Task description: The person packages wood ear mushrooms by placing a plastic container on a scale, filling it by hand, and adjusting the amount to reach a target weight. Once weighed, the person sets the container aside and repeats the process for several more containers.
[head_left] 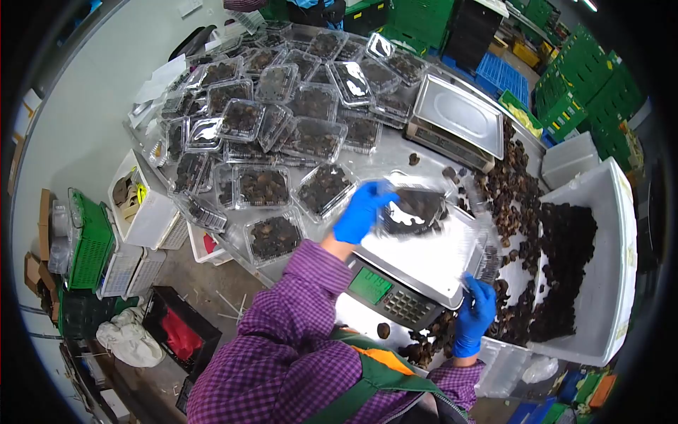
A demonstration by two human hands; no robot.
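Note:
My left hand (361, 212), in a blue glove, has its fingers at the left edge of a clear plastic box (417, 210) of dark pieces, blurred by motion above the scale. Near the right corner of the digital scale (394, 295), with its green display, is my right hand (477, 307), also gloved in blue, fingers bent at the edge of a clear plastic container (487, 247). The scale's pan (417, 261) shines white under the light. Several closed boxes of dark pieces (261, 186) lie to the left of my left hand.
A second scale (459, 116) stands at the back. Loose brown pieces (514, 191) are spread on the right, by a large white bin (618, 240) tipped on its side. More packed boxes (311, 102) are piled behind. Crates (92, 240) stand at the left.

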